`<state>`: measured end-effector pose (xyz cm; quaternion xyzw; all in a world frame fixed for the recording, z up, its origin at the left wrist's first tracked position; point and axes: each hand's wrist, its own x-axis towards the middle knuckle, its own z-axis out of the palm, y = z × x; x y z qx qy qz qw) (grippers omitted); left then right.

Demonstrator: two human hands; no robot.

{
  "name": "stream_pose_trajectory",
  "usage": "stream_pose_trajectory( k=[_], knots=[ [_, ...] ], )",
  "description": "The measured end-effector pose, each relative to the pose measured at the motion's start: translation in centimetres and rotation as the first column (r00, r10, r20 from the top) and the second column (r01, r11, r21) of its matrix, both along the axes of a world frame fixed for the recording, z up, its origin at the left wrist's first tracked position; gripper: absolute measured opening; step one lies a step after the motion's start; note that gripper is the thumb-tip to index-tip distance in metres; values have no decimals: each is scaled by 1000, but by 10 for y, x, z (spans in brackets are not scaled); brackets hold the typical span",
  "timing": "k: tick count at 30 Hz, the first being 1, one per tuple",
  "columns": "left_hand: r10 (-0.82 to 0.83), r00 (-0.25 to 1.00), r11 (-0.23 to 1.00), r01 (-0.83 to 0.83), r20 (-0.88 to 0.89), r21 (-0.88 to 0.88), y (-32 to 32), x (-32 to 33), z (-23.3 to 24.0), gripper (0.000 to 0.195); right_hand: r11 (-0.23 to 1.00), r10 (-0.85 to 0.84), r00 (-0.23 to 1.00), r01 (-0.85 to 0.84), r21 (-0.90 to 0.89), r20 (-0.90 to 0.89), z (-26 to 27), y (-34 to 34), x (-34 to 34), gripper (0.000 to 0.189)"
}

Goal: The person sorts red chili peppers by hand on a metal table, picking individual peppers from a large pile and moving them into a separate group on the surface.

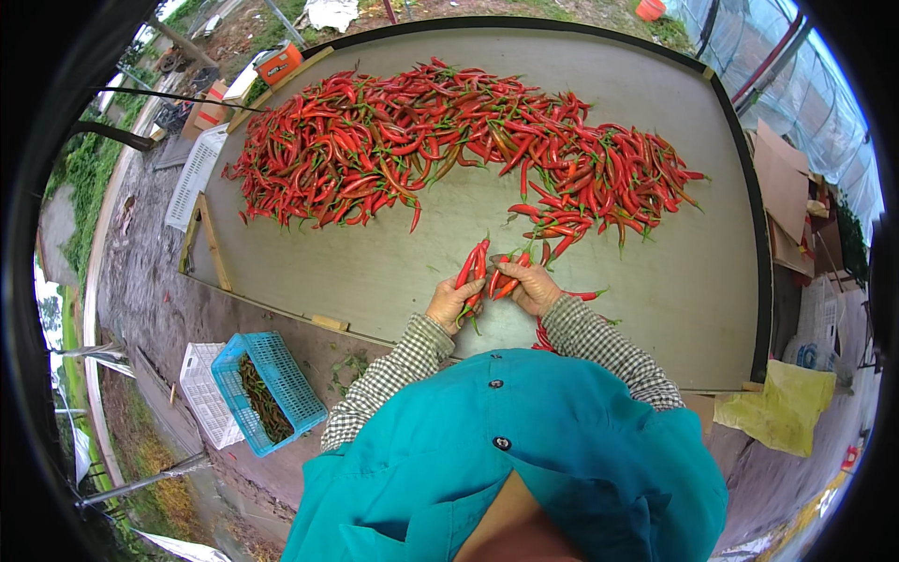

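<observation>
My left hand [449, 303] is closed around a few red chili peppers [473, 270], their tips and green stems sticking out above and below the fingers. Close beside it, my right hand [535, 286] grips several more red chilies [511, 275], with green stems pointing up. Both hands are over the near part of a large grey table [337, 274]. Beyond them spreads a wide heap of red chilies [421, 133], some of them brownish or greenish. Under and beside my right forearm lie a few loose chilies [586, 295], partly hidden by the sleeve and my body.
A dark raised rim [750, 211] edges the table's right and far sides. On the ground at left, a blue plastic crate [295, 379] with dark chilies overlaps a white crate [204, 393]. Cardboard [783, 183] and a yellow sack [786, 404] are at right.
</observation>
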<state>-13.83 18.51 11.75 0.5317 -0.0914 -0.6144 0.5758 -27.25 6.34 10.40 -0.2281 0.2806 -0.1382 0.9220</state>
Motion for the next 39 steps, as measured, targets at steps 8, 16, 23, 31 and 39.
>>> stream_pose_trajectory(
  k=[8, 16, 23, 31, 39],
  knots=[
    [25, 1000, 999, -26, -9, -36, -5, -5, -4, 22, 999, 11, 998, -13, 31, 70, 0, 6, -2, 33],
    [70, 995, 997, -68, 74, -29, -5, -6, -13, 30, 998, 68, 995, -69, 9, 74, -9, 8, -2, 28],
    [66, 997, 998, -65, -30, 15, -3, -4, -9, 24, 991, 1, 995, -14, -134, -97, -2, 10, -7, 21],
    [114, 969, 993, -108, -218, 38, -4, 2, -13, 24, 990, -132, 989, 128, -51, -67, -2, 15, -2, 23],
    [23, 974, 1000, -24, -224, -1, -3, 2, -10, 23, 989, -59, 995, 48, -136, -77, -2, 17, -2, 26]
  ],
)
